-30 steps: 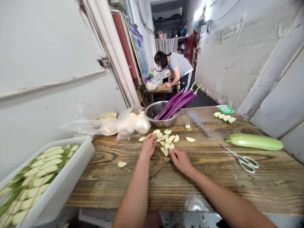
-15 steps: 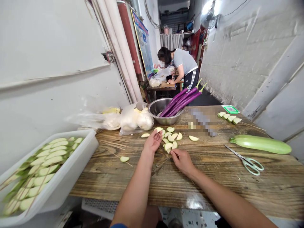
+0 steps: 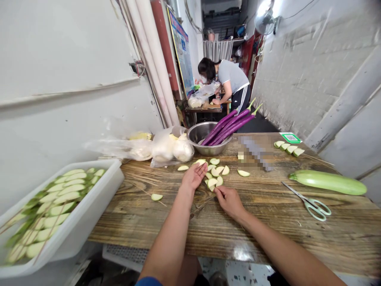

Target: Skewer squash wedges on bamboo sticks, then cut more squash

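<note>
A loose cluster of pale green-rimmed, half-moon vegetable slices (image 3: 214, 174) lies flat near the middle of the worn wooden tabletop (image 3: 268, 222), their curved edges facing mixed ways, with no shared long axis. The cut faces look creamy white, the rinds thin and light green.

The left hand (image 3: 195, 176) rests at the cluster's 9 o'clock edge, fingers loosely spread and touching the slices. The right hand (image 3: 228, 200) sits at 5 o'clock, fingertips pinched on the nearest slice.

A steel bowl of long purple eggplants (image 3: 212, 137) stands at 12 o'clock; mint-handled scissors (image 3: 312, 202) and a whole pale green squash (image 3: 329, 182) lie at 3 o'clock. Bare boards run from the hands to the near edge.
</note>
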